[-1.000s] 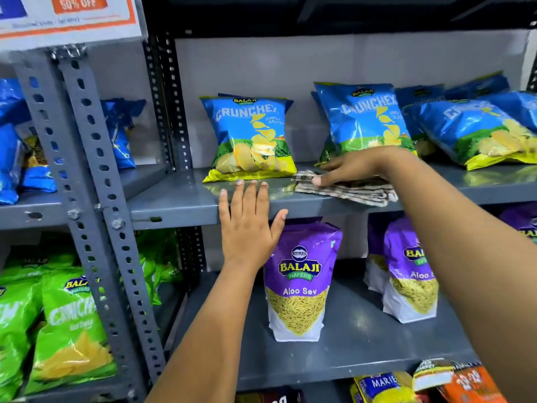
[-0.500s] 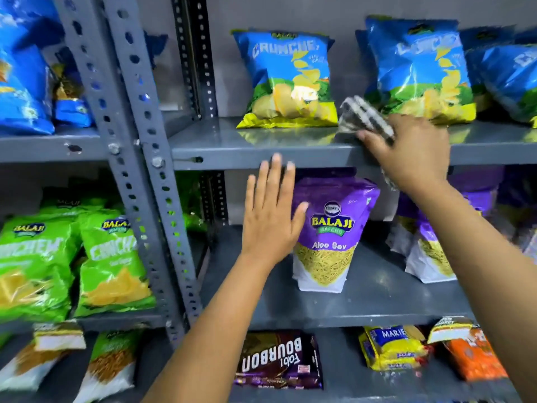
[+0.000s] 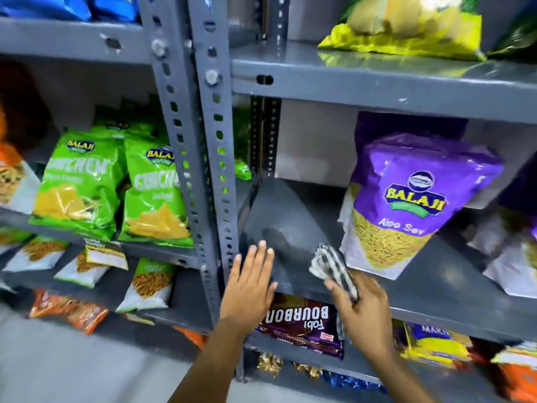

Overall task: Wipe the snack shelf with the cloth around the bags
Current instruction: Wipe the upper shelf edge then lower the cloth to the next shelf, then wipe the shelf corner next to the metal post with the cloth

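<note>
Now that the right hand, gripping the checked black-and-white cloth, has dropped from the upper shelf to the grey metal shelf beside the purple Aloo Sev bag, wiping likely restarts here; left hand open, flat.

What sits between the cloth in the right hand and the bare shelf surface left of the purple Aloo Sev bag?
Nothing visible. The cloth in the right hand faces open grey shelf; the purple bag stands beside it.
</note>
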Motion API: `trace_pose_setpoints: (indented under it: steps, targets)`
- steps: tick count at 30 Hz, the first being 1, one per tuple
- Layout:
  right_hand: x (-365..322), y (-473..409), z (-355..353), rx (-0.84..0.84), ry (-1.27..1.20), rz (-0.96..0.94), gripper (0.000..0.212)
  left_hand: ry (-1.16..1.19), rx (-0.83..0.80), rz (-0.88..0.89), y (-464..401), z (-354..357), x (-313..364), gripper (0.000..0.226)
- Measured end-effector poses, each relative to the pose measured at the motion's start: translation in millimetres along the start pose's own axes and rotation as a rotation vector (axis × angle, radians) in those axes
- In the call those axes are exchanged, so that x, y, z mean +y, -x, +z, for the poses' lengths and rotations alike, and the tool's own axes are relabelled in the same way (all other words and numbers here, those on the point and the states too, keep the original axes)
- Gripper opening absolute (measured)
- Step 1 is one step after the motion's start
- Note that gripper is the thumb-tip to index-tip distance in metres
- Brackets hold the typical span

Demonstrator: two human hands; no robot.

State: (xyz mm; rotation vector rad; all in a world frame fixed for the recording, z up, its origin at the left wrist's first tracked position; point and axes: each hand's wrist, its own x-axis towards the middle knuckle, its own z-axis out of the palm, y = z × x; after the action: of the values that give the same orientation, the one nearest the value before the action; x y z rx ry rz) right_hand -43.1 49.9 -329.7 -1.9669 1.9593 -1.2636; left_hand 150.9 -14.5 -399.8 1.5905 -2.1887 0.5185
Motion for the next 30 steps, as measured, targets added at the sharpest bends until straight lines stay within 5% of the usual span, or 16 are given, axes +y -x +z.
trace_pose_setpoints:
  steps: [3, 6, 11, 14, 18, 20, 25, 30]
  targets:
    - [15.3, -3.5, 15.2, -0.052, -0.04, 0.039, 0.055, 0.031, -0.052, -0.045, 6.0, 20.9, 5.8, 0.062]
    - [21.7, -32.0, 26.5, -0.104, -0.083, 0.09, 0.03, 0.056, -0.104, -0.11, 13.6, 36.1, 9.1, 0.065]
    - [16.1, -103.9, 63.8, -0.121, 0.065, 0.049, 0.052, 0.037, -0.128, -0.164, 15.2, 38.3, 13.4, 0.065]
    - [11.3, -166.9, 95.4, -0.128, 0.113, 0.182, 0.048, 0.022, -0.125, -0.167, 17.1, 42.0, 15.3, 0.065]
    - [32.3, -221.2, 134.7, -0.414, 0.13, 0.402, 0.044, 0.011, -0.129, -0.162, 20.8, 47.0, 14.5, 0.065]
    - [44.0, -222.4, 151.6, -0.568, 0.156, 0.37, 0.051, -0.001, -0.134, -0.158, 19.6, 48.7, 12.9, 0.067]
    - [31.5, -206.8, 164.4, -0.619, 0.29, -0.078, 0.047, -0.007, -0.182, -0.186, 17.4, 47.3, 13.1, 0.068]
    - [50.7, -227.7, 159.7, -0.561, 0.438, 0.195, 0.037, -0.036, -0.175, -0.186, 17.8, 44.9, 15.7, 0.067]
